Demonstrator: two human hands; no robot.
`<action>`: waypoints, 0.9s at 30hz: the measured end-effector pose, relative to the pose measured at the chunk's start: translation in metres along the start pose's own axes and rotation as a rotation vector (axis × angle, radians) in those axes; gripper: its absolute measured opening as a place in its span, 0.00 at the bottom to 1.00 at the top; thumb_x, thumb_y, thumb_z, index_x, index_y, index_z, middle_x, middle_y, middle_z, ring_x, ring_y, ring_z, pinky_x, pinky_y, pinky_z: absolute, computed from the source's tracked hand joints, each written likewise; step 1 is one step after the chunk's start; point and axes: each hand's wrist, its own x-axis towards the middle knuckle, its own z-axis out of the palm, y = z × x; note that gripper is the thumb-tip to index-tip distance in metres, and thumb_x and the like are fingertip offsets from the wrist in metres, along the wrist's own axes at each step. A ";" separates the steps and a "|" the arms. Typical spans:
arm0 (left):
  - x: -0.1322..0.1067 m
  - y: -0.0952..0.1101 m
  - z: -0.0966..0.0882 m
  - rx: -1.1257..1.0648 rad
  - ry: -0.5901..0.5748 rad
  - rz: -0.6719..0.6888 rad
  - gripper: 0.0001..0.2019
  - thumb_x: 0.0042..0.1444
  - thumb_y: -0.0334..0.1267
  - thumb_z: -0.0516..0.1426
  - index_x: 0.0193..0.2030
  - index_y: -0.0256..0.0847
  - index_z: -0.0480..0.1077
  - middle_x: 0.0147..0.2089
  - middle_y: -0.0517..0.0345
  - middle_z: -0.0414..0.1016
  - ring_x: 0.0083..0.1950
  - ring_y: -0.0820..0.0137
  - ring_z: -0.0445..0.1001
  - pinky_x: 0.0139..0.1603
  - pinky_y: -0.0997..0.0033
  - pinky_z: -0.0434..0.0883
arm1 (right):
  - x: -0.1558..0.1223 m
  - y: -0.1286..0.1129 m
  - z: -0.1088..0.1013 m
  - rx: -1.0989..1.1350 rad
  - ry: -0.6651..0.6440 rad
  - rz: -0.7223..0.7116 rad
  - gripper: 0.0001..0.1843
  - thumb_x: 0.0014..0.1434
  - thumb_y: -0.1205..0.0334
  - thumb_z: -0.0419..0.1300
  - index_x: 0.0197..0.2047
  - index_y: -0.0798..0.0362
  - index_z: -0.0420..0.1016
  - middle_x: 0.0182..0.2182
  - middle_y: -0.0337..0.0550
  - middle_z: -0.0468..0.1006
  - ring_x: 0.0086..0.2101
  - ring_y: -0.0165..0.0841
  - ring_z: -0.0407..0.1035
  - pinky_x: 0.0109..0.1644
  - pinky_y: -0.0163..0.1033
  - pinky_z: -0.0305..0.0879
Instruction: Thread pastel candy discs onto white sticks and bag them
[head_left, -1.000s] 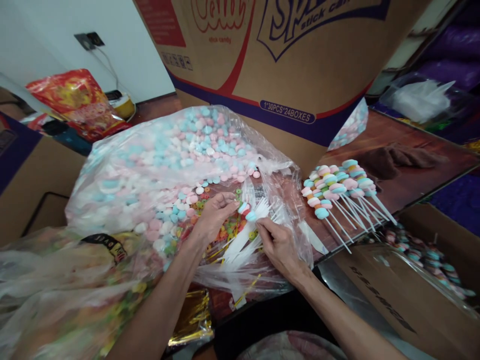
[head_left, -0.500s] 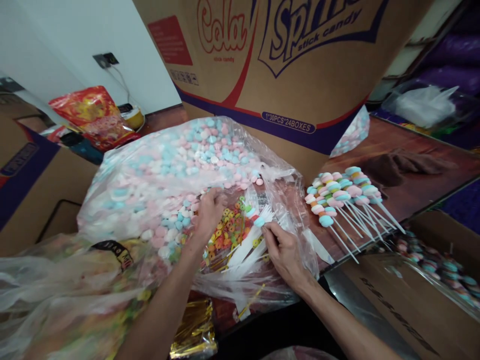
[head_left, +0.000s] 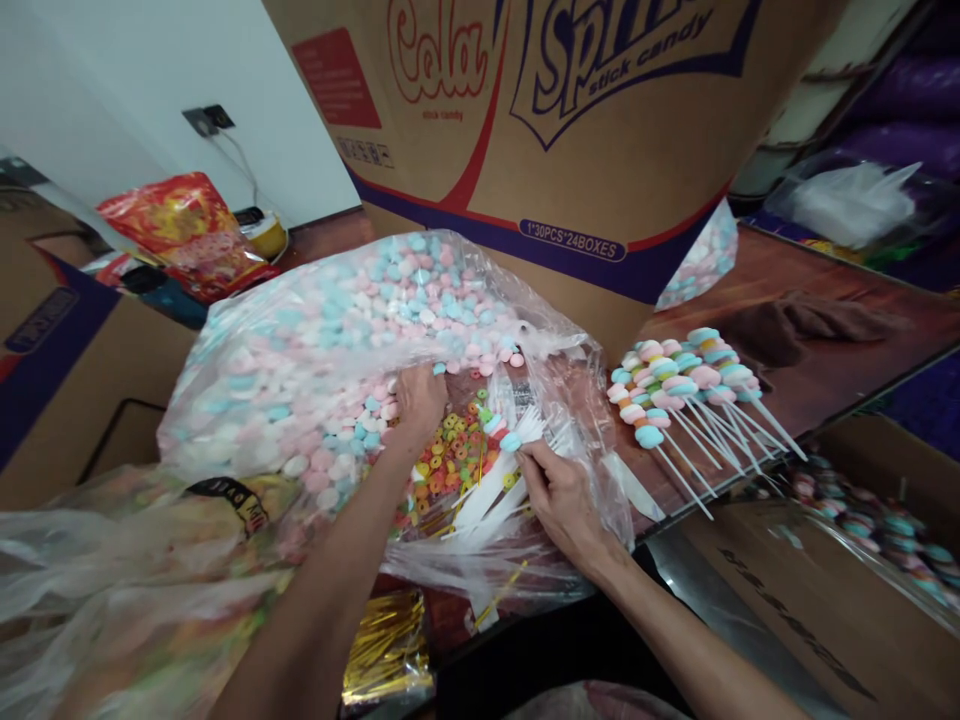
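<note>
Reddish bench spans the middle. The left hand has gone from the candy stick to the bag, its fingers' grip unclear; the right hand alone pinches the stick, just right of centre.

From where I stand, I count one candy stick in the right fingers. Beside the left fingers there's one big bag of marshmallow discs, easily over a hundred inside. Between the two sets of fingers lie dozens of gummy rings, and just short of the right fingers, a pile of white sticks, too tangled to number. To the right of the right fingers I make out at least six loaded sticks, overlap hiding the exact total. Cartons: three, one beyond the fingers, one far left of them, one lower right. Left of the fingers, one red packet; well to their right, one brown cloth.
</note>
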 end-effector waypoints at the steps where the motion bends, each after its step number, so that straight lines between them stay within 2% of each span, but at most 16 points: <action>1: -0.001 0.000 -0.003 -0.054 -0.006 -0.008 0.12 0.58 0.35 0.53 0.42 0.37 0.78 0.42 0.40 0.80 0.48 0.51 0.76 0.50 0.55 0.68 | 0.000 0.000 0.000 -0.004 0.001 -0.001 0.14 0.69 0.60 0.50 0.35 0.52 0.72 0.23 0.36 0.70 0.23 0.28 0.63 0.31 0.34 0.55; 3: -0.005 -0.002 -0.010 -0.191 -0.041 -0.011 0.11 0.54 0.36 0.55 0.40 0.38 0.78 0.39 0.46 0.80 0.43 0.56 0.77 0.47 0.60 0.69 | 0.000 0.001 0.000 -0.005 -0.005 -0.001 0.14 0.69 0.60 0.50 0.35 0.52 0.72 0.23 0.35 0.70 0.23 0.28 0.63 0.31 0.34 0.54; 5: -0.012 -0.003 -0.018 -0.322 -0.136 -0.004 0.11 0.52 0.35 0.55 0.37 0.38 0.78 0.34 0.52 0.80 0.38 0.61 0.78 0.42 0.65 0.70 | 0.000 0.002 0.000 -0.006 -0.012 -0.002 0.13 0.69 0.61 0.50 0.35 0.52 0.72 0.23 0.36 0.70 0.23 0.28 0.63 0.30 0.34 0.54; 8: -0.022 -0.005 -0.025 -0.395 -0.264 0.030 0.09 0.49 0.33 0.55 0.33 0.39 0.77 0.32 0.56 0.80 0.35 0.65 0.77 0.38 0.69 0.69 | 0.000 0.003 0.000 -0.015 -0.012 -0.001 0.13 0.68 0.61 0.50 0.34 0.52 0.72 0.22 0.36 0.69 0.22 0.28 0.63 0.30 0.34 0.54; 10: -0.026 -0.006 -0.026 -0.389 -0.250 0.041 0.09 0.49 0.32 0.55 0.34 0.39 0.76 0.33 0.56 0.79 0.36 0.65 0.77 0.38 0.69 0.69 | 0.000 0.003 0.000 -0.014 -0.015 0.005 0.13 0.69 0.60 0.50 0.34 0.52 0.72 0.23 0.36 0.70 0.22 0.28 0.63 0.30 0.34 0.54; 14: -0.031 -0.009 -0.021 -0.352 -0.118 0.076 0.13 0.53 0.34 0.55 0.44 0.38 0.76 0.33 0.55 0.76 0.34 0.66 0.74 0.37 0.68 0.69 | 0.000 0.001 -0.001 -0.003 -0.010 0.012 0.13 0.69 0.60 0.50 0.34 0.52 0.71 0.22 0.35 0.69 0.23 0.28 0.63 0.30 0.34 0.55; 21: -0.028 -0.005 -0.013 -0.212 0.000 0.400 0.10 0.58 0.32 0.54 0.42 0.40 0.76 0.39 0.51 0.70 0.39 0.64 0.69 0.42 0.65 0.68 | 0.001 0.003 0.000 -0.014 0.004 0.005 0.13 0.68 0.60 0.50 0.34 0.52 0.71 0.21 0.35 0.67 0.22 0.28 0.61 0.30 0.34 0.53; 23: -0.021 -0.002 -0.011 -0.202 -0.019 0.443 0.10 0.59 0.32 0.53 0.41 0.41 0.77 0.40 0.51 0.71 0.39 0.65 0.69 0.42 0.66 0.68 | 0.001 0.003 0.000 -0.014 0.007 0.006 0.13 0.68 0.61 0.51 0.34 0.52 0.71 0.21 0.35 0.67 0.21 0.27 0.61 0.29 0.34 0.53; 27: -0.015 -0.001 -0.007 -0.154 -0.160 0.555 0.14 0.62 0.31 0.50 0.41 0.42 0.78 0.37 0.53 0.72 0.36 0.67 0.69 0.39 0.68 0.67 | 0.001 0.002 -0.001 -0.017 0.008 0.007 0.13 0.68 0.61 0.51 0.34 0.52 0.72 0.22 0.35 0.68 0.22 0.28 0.62 0.30 0.34 0.53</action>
